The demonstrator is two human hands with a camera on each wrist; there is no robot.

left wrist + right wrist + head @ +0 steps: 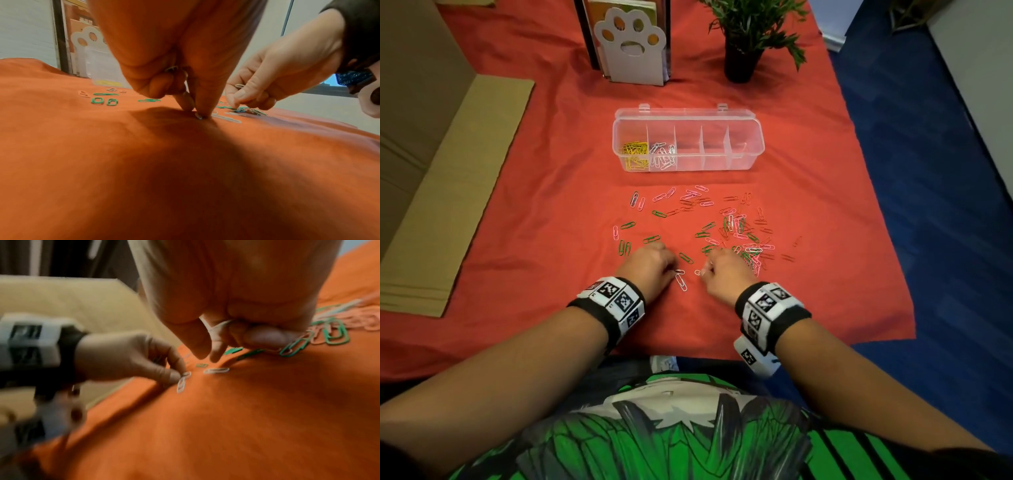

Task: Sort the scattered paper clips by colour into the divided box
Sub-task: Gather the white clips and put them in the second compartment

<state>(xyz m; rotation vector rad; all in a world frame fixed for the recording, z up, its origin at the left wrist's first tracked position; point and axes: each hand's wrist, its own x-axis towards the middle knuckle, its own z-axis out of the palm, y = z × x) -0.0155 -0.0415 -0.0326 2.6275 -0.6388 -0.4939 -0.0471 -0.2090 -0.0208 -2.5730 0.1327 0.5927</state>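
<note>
The clear divided box (755, 144) stands at mid-table, with yellow clips (635, 153) in its leftmost compartment and white clips (663, 156) in the one beside it. Pink, green and red clips (736, 229) lie scattered on the red cloth in front of it. My left hand (195, 112) pinches the end of a white clip (182, 382) lying on the cloth and keeps another white clip (171, 69) under its curled fingers. My right hand (207, 356) holds white clips (218, 326) in its curled fingers, its thumb and forefinger just above a loose white clip (216, 370).
A paw-shaped bookend (631, 44) and a potted plant (743, 51) stand behind the box. Flattened cardboard (458, 192) lies along the left side. The cloth's right edge (883, 222) drops to blue floor. Three right compartments of the box hold nothing I can see.
</note>
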